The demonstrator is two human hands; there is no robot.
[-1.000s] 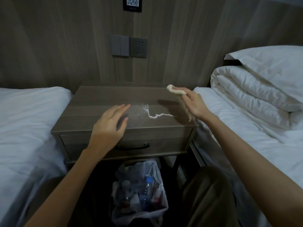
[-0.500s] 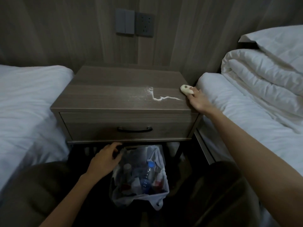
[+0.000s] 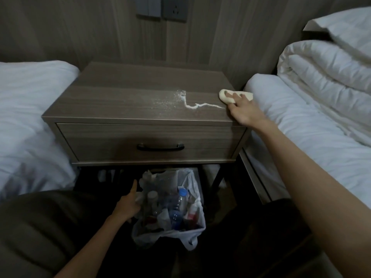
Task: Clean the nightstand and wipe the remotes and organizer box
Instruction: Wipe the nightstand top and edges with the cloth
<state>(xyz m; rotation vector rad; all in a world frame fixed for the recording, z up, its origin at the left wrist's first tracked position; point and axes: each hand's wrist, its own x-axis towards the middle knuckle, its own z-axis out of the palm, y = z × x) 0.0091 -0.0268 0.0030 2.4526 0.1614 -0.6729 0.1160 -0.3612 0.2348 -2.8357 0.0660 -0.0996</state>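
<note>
The wooden nightstand (image 3: 128,101) stands between two beds, its top bare except for a scatter and thin line of white powder (image 3: 188,103) right of centre. My right hand (image 3: 244,111) presses a folded cream cloth (image 3: 226,97) flat on the top's right edge, fingers spread over it. My left hand (image 3: 128,203) is down below the drawer, gripping the left rim of a trash bin lined with a white bag (image 3: 170,209). No remotes or organizer box are in view.
The drawer with a black handle (image 3: 160,147) is closed. White beds flank the nightstand on the left (image 3: 30,117) and right (image 3: 301,125), with a folded duvet (image 3: 325,73) at the right. The bin holds bottles and wrappers. Wall switch and socket (image 3: 162,7) above.
My left hand dropped from the nightstand top to the bin and now grips its rim. My right hand lowered the cloth onto the top's right edge and flattened it.
</note>
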